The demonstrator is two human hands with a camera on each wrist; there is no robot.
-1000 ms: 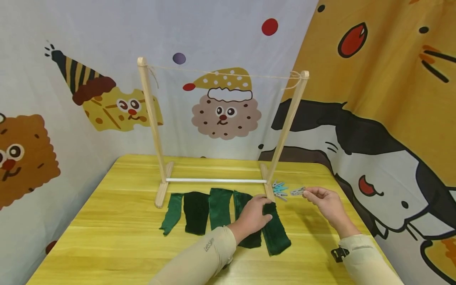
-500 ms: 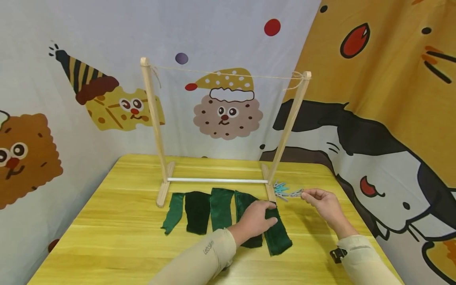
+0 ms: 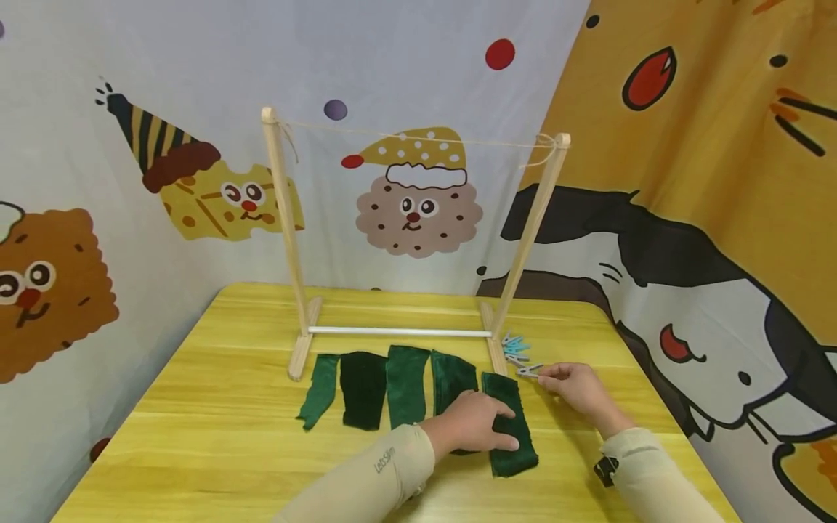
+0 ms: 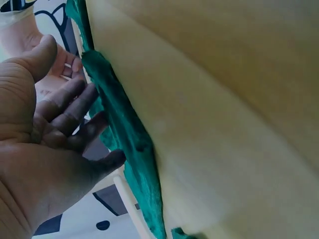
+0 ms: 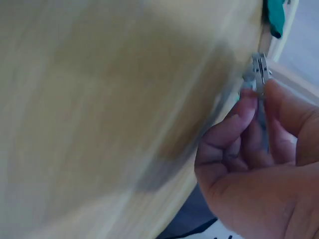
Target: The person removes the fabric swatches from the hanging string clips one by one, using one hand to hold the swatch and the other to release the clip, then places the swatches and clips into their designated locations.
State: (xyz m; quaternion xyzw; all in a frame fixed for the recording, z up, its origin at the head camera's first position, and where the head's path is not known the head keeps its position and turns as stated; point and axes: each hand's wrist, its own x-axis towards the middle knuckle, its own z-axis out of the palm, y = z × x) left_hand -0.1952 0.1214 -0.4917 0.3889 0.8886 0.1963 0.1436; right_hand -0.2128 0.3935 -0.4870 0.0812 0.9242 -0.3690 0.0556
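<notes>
A grey clothespin [image 3: 528, 371] is pinched between the thumb and fingertips of my right hand [image 3: 580, 391], low over the table beside the rack's right foot. The right wrist view shows the clothespin [image 5: 259, 69] sticking out past the fingertips. My left hand [image 3: 472, 423], its fingers spread and loosely bent, is over the rightmost dark green cloth strip [image 3: 513, 462]. From the left wrist view, the fingers are close to the green cloth [image 4: 139, 149]; whether they touch it I cannot tell. Another green strip [image 3: 454, 372] is partly hidden beneath the left hand.
Several blue and grey clothespins [image 3: 514, 347] lie by the right foot [image 3: 495, 352] of a wooden rack. A thin string [image 3: 405, 135] runs between its posts [image 3: 285, 232]. More green strips [image 3: 363, 390] lie in a row on the yellow table [image 3: 196, 436]. Printed curtains hang behind.
My left hand has slid nearer to me along the rightmost cloth, uncovering its far end. My right hand has moved nearer and slightly left with the grey clothespin.
</notes>
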